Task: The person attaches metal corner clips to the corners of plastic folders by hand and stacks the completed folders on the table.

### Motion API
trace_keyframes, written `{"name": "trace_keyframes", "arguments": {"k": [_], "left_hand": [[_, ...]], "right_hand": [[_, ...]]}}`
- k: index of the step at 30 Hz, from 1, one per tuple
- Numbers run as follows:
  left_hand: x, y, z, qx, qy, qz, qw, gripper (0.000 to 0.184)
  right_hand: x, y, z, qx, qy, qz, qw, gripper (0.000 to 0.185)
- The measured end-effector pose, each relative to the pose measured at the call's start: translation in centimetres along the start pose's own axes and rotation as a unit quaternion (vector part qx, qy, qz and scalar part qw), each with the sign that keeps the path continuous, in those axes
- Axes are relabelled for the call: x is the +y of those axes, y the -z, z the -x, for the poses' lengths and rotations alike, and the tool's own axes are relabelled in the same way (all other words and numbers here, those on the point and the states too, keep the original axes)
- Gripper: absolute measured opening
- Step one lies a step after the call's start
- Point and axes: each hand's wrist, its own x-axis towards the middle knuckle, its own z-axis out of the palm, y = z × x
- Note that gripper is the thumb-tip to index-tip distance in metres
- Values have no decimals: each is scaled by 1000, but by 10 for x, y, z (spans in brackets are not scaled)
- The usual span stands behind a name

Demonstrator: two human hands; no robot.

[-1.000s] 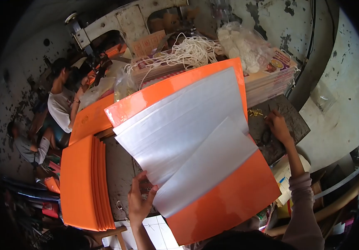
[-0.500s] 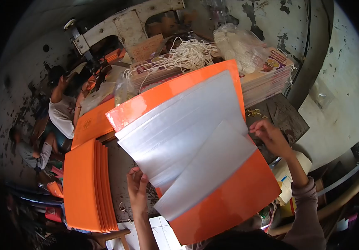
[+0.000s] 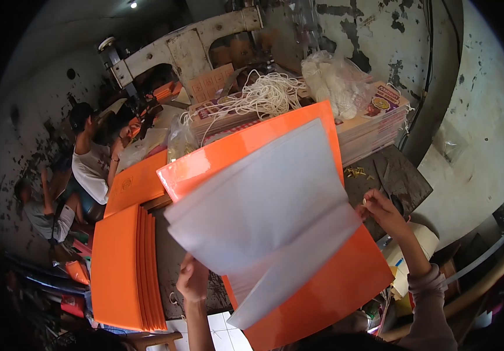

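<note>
A glossy orange folder cover (image 3: 322, 286) lies spread in front of me, with a stack of translucent plastic sheets (image 3: 258, 187) on it. The sheets are bowed, blurred by motion and creased toward the lower right. My left hand (image 3: 193, 279) is at their lower left edge, its fingers curled and partly hidden, so its grip is unclear. At the right edge of the sheets is my right hand (image 3: 383, 212), thumb and fingers pinched together; a tiny pale bit shows at the fingertips, too small to name.
A stack of folded orange folders (image 3: 120, 269) stands on the left. Small brass-coloured pieces (image 3: 356, 172) lie on the dark table (image 3: 401, 175). Behind are white cord (image 3: 272, 93), a plastic bag (image 3: 337, 82), printed cardboard stacks (image 3: 369, 137) and a press machine (image 3: 182, 50). Two people sit at left.
The plastic sheets have shifted and bowed, their folded corner swinging down and right. My left hand has dropped slightly and its fingers have curled. My right hand has moved a little down.
</note>
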Motion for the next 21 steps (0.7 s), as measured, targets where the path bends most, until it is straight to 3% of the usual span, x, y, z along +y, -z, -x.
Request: {"name": "trace_keyframes", "arguments": {"k": [2,3,4,5,7,10,11,12,14,15,17,21], "left_hand": [[-17,18,9,-17,-19,143,989,62],[-9,8,7,-39,-98,137,985,61],[-11,14,15,44,-71,98,992,61],[-13,24,25,18,-24,114,993,64],[-6,24,26,-85,53,63,993,75],[7,-2,1,-280,53,-89,955,95],[25,-23,-10,-367,59,-134,919,94],[30,-33,-11,-389,64,-159,905,87],[34,-49,-7,-416,72,-180,888,82],[36,-57,-3,-431,86,-267,858,70],[33,-66,-2,-462,67,-425,775,46],[41,-86,-7,-449,35,-489,747,37]], "right_hand": [[3,10,7,-12,-2,-53,999,6],[-2,13,13,-46,-7,-86,995,6],[-5,16,17,-80,-13,-119,990,6],[-7,19,19,-80,-15,-119,990,6],[-9,25,23,-88,2,-44,995,5],[-10,34,21,-62,27,12,998,4],[-18,31,20,-22,19,12,999,9],[-22,30,17,-19,16,13,1000,9],[-30,30,13,95,73,7,993,12],[-35,30,11,117,96,7,989,17],[-45,29,10,120,115,17,986,18],[-67,14,16,93,140,65,984,18]]}}
